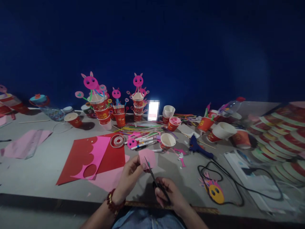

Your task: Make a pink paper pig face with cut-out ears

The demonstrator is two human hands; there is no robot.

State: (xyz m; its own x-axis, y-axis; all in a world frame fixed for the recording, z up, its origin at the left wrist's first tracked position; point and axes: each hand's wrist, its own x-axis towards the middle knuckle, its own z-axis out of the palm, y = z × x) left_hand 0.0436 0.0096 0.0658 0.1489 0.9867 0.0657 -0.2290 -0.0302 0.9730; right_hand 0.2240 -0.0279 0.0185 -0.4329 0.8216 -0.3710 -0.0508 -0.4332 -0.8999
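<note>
The left hand (pixel 130 172) pinches the near-left edge of a small piece of pale pink paper (pixel 151 155), thumb and fingertips closed with only its thickness between them. The right hand (pixel 168 191) has its fingers curled round the handles of the dark scissors (pixel 152 175), whose blades point away and leftward over that paper; how far they are parted is too small to tell.

The likeliest trouble is a nick: the blades lie just beside the left thumb tip, so a slip or a careless turn could catch it. The thin piece, gripped at one edge, might also buckle and give a ragged line if the left fingers slacken.

Left of the left fingers, a scalloped magenta sheet (pixel 99 149) lies on a red sheet (pixel 71 159), on the desk (pixel 45 178). Beyond the fingers stands a white-lined cup (pixel 167 142); an elbow could hardly reach it, but a long forward sweep might tip it. Right of the right fingers, the glue gun's black cord (pixel 234 183) loops near enough to snag a sleeve or wrist.
</note>
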